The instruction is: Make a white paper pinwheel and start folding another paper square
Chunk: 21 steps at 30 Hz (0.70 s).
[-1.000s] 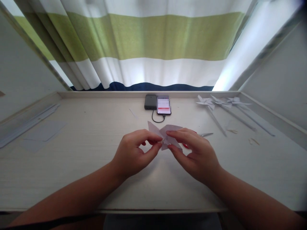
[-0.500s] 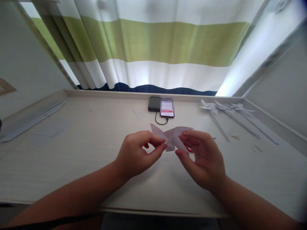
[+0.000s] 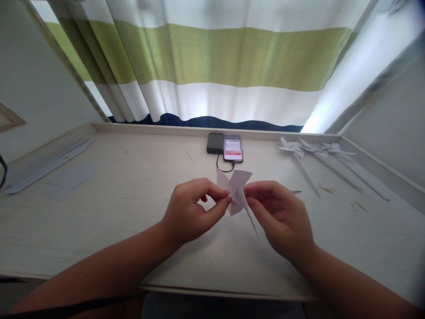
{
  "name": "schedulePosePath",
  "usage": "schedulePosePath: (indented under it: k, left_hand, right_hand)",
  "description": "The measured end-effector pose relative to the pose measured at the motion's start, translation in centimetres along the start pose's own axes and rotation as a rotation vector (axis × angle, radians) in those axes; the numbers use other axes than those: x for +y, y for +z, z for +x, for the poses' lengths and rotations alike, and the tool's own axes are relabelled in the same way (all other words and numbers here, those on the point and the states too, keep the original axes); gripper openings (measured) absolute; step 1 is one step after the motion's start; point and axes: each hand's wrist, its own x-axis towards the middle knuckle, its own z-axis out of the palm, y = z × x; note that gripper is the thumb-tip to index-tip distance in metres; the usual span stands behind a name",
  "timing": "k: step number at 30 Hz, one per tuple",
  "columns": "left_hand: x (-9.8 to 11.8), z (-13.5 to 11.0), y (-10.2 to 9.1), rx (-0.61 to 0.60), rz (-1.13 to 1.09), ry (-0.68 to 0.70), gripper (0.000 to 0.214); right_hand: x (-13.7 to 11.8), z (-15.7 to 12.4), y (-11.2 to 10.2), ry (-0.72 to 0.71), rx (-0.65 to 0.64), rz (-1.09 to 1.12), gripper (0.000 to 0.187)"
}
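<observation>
A white paper pinwheel (image 3: 239, 188) is held up over the middle of the desk, its folded blades spread. My left hand (image 3: 195, 210) pinches it near its centre between thumb and forefinger. From the other side, my right hand (image 3: 282, 215) is closed at the back of the pinwheel, with thumb and fingertips at the blades; what exactly they grip there is hidden by the paper.
A black power bank (image 3: 215, 143) is cabled to a phone (image 3: 233, 148) at the back. Finished-looking pinwheels on paper sticks (image 3: 307, 177) lie at the right, near small tan sticks (image 3: 360, 206). Paper strips (image 3: 49, 168) and flat sheets (image 3: 71, 176) lie at the left of the desk (image 3: 133, 164).
The pinwheel has turned, so one blade now points down toward me. My right hand's fingers have drawn together from a wider hold on a blade to behind its centre.
</observation>
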Motion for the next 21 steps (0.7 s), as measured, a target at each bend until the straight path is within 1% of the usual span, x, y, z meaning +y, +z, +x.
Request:
schedulePosePath:
  k: [4,7,11,15,18,21]
  left_hand:
    - [0.3,-0.1,0.2,-0.033,-0.036,-0.041,0.002]
    - [0.4,0.0,0.3,-0.073,-0.098,-0.106,0.005]
    - [0.1,0.0,0.9,-0.166,-0.337,-0.283,0.011]
    - [-0.4,-0.1,1.5,-0.188,-0.573,-0.448,0.018]
    - [-0.7,0.0,1.7,-0.203,-0.658,-0.516,0.024]
    - [-0.9,0.0,1.7,-0.195,-0.711,-0.552,0.025]
  right_hand:
    - [0.3,0.3,0.1,0.035,0.004,0.040,0.017]
    - [0.5,0.3,0.1,-0.001,-0.021,0.035,0.017]
    - [0.3,0.2,-0.1,-0.051,-0.015,-0.093,0.019]
    - [-0.1,0.3,-0.3,-0.103,-0.012,-0.198,0.018]
    - [-0.4,0.4,-0.5,-0.146,-0.030,-0.244,0.017]
    - [-0.5,0.4,-0.6,-0.164,-0.036,-0.282,0.017]
